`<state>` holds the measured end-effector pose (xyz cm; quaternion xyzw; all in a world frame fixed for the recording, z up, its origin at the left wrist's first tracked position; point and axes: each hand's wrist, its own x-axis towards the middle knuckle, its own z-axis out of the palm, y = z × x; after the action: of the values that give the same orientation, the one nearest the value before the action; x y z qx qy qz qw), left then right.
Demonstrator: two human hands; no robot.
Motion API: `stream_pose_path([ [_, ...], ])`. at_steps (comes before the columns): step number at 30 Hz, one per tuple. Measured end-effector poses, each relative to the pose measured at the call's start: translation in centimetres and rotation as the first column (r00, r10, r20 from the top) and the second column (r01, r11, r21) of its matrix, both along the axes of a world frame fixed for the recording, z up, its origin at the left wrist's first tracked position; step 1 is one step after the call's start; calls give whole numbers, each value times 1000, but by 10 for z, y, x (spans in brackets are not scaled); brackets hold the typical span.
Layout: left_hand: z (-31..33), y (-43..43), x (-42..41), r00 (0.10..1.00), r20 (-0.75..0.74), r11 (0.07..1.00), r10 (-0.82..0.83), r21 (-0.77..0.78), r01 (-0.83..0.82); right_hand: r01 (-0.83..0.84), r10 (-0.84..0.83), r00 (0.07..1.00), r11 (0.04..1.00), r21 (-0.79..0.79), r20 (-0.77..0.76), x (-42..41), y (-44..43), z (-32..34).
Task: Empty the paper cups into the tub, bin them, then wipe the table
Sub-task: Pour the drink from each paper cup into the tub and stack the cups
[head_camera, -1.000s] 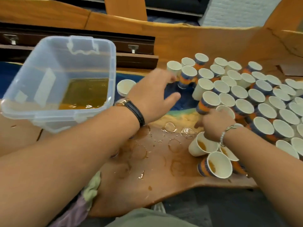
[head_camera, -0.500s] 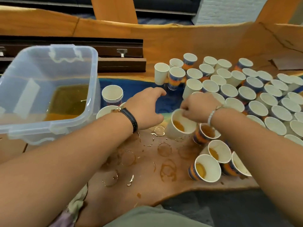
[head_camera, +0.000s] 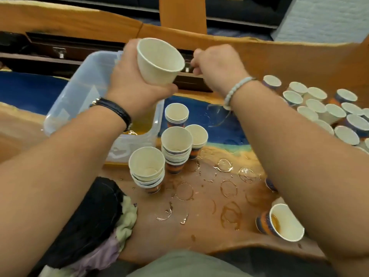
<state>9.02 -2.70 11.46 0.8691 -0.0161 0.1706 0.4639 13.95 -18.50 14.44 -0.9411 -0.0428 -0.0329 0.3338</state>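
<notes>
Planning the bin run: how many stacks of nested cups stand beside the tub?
4 stacks: one by the tub wall, a tall one, one right of it, one nearest. Others may be hidden.

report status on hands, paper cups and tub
Left hand grips white paper cup, looks empty, raised by clear plastic tub. Right hand curled, hold unseen. Amber-filled paper cup sits at near edge; nested cup stacks beside tub, nothing blocking.

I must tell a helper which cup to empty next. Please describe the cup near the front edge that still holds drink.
Start at the near edge of the wooden table. On its right, beside the right forearm, sits the cup. Unlike the empty stacks by the tub, it holds orange liquid.
</notes>
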Motion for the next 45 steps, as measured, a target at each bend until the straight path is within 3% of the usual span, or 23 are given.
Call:
stream_pose_path([
  [2,-1,28,-2,996,-9,995,93,48,-93,-72,72,997,983,-172,-4,1,25,-31],
  [4,-5,53,-3,987,-51,984,151,105,-145,-159,148,987,963,-218,-65,-4,48,-61],
  [10,-20,99,-3,957,-228,921,182,381,-84,-229,205,973,893,-387,-102,-20,77,-102],
  [12,-25,106,0,945,-265,865,192,501,-35,-218,192,976,876,-431,-103,-20,76,-103],
  [18,-35,111,10,944,-285,583,167,801,138,-198,171,980,878,-436,-101,-22,78,-106],
  [24,-38,103,18,944,-302,396,134,889,228,-188,155,982,886,-423,-111,-24,78,-105],
  [32,-49,101,28,956,-274,274,100,932,238,-195,154,980,888,-416,-129,-25,78,-104],
  [35,-47,99,28,961,-263,357,92,909,214,-212,168,976,880,-425,-140,-25,77,-102],
  [38,-42,88,20,975,-211,600,66,789,130,-227,176,971,893,-390,-162,-22,75,-95],
  [42,-39,65,7,1000,-20,817,21,576,-6,-211,214,971,977,43,-104,-29,76,-67],
  [45,-43,49,6,998,55,854,39,516,-62,-243,262,963,940,239,-54,-44,71,-43],
])
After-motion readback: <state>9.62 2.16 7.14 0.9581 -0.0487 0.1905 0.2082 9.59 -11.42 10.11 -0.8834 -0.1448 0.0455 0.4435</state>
